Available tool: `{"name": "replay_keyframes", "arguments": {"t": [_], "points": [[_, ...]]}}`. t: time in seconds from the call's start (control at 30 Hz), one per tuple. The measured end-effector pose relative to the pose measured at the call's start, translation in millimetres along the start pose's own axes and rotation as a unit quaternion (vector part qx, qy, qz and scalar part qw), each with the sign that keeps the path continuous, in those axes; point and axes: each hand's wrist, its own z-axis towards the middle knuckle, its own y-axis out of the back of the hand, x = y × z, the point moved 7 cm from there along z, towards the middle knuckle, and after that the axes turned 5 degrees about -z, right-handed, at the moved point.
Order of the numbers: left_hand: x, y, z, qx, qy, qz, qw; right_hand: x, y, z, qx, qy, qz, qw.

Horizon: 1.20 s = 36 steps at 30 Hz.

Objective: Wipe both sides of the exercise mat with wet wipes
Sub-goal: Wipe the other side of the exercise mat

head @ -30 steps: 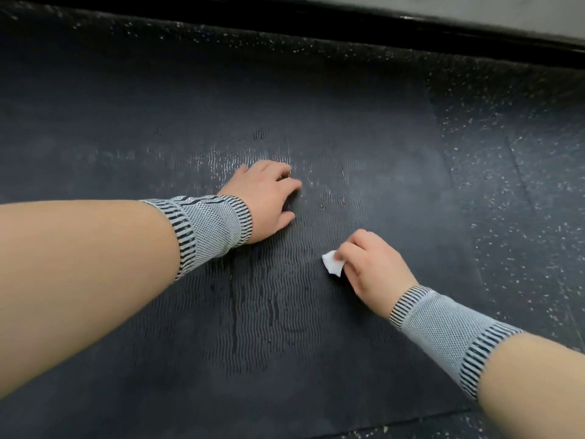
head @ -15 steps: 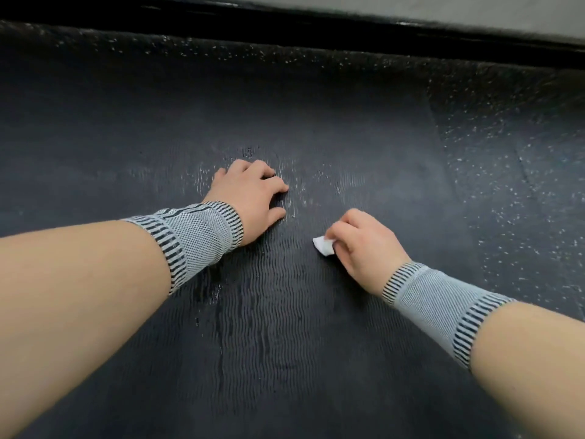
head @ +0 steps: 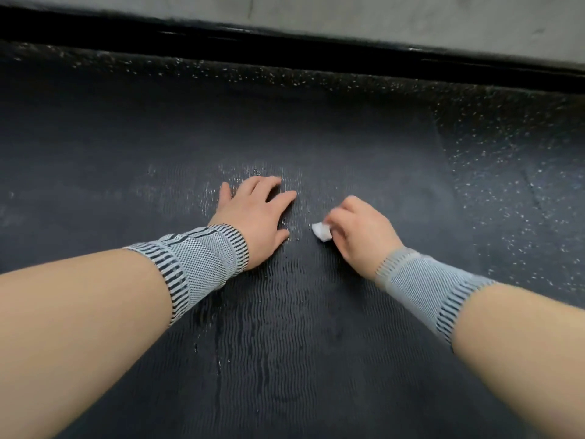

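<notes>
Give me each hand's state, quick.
Left hand: open, flat on the mat.
Right hand: closed on a white wipe.

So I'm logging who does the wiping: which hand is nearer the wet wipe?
Right. The right hand holds the wet wipe in its grip; the left hand rests flat on the mat beside it, apart.

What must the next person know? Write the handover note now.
Left hand: flat, fingers spread, pressing on the exercise mat.
Right hand: curled round a small white wet wipe, held against the mat.
Done: wet streaks show around and below the hands.
Left: the dry-looking parts of this side; the other side cannot be judged from here.
</notes>
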Motion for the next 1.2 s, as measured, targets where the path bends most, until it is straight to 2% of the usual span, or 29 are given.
{"name": "replay_keyframes", "arguments": {"t": [0.13,0.23,0.37,0.57,0.8,0.9,1.03,1.2], "points": [[13.2,0.0,6.3,0.026,0.032,0.059,0.997,-17.9,3.2,46.9,-0.030,-0.095,-0.022,0.995],[27.0,8.4,18.4,0.046,0.072,0.037,0.996,-12.9,-1.8,23.5,-0.009,-0.061,-0.043,0.997],[29.1,4.9,26.5,0.079,0.099,0.010,0.992,-7.0,2.0,0.5,0.004,0.003,-0.004,1.000],[28.2,12.9,29.2,0.073,0.097,-0.001,0.993,-32.8,4.7,83.4,-0.031,-0.096,-0.035,0.994],[30.3,25.6,32.5,0.091,0.071,0.014,0.993,-25.6,2.1,40.5,0.009,0.003,-0.019,1.000],[29.7,22.8,32.7,0.100,0.068,0.027,0.992,-34.7,2.6,88.8,-0.004,-0.017,-0.034,0.999],[29.3,11.4,33.1,0.122,0.069,0.039,0.989,-45.5,7.5,133.9,-0.043,-0.095,-0.042,0.994],[33.0,4.1,31.7,0.129,0.064,0.042,0.989,-35.1,8.6,98.5,-0.039,-0.020,-0.014,0.999]]}}
